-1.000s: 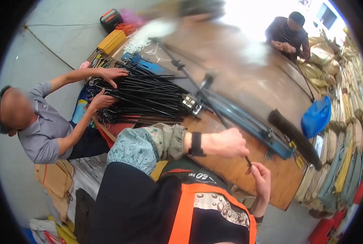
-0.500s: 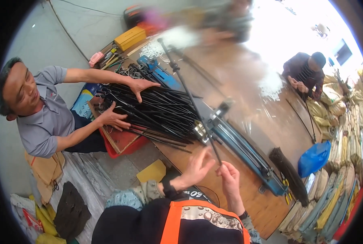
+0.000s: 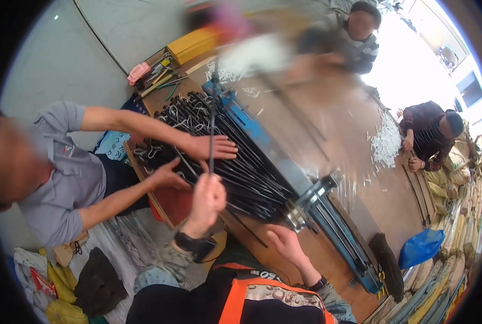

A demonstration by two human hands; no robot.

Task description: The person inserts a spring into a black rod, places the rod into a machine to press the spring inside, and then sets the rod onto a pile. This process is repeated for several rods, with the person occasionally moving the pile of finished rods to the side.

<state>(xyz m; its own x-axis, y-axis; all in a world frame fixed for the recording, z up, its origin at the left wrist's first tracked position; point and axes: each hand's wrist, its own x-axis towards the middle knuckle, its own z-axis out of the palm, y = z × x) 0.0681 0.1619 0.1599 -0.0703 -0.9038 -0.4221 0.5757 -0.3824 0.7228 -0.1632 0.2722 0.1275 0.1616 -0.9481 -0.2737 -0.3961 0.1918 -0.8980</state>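
My left hand point(image 3: 205, 202) is closed in a fist around the lower part of a long thin black rod point(image 3: 213, 119). The rod stands nearly upright in the picture, with a thicker collar towards its far end. In front of my body, at the near end of a rod pile, my right hand point(image 3: 288, 247) is open and empty, its fingers loosely bent. The pile of black rods point(image 3: 252, 181) lies beyond both hands, with wire loops at its far left end. A blue metal fixture point(image 3: 319, 208) with a shiny clamp runs along the pile's right side.
At the left, a co-worker in a grey shirt point(image 3: 60, 159) lays both hands on the pile. Two more people sit beyond the table point(image 3: 354, 167). White small pieces point(image 3: 385, 141), a yellow box point(image 3: 192, 45), a blue bag point(image 3: 422, 248) and stacked sacks point(image 3: 440, 270) are around.
My left hand has gone from open to closed on the rod and moved left with it. My right hand has let go of the rod's lower end. The co-worker's hands shifted on the pile.
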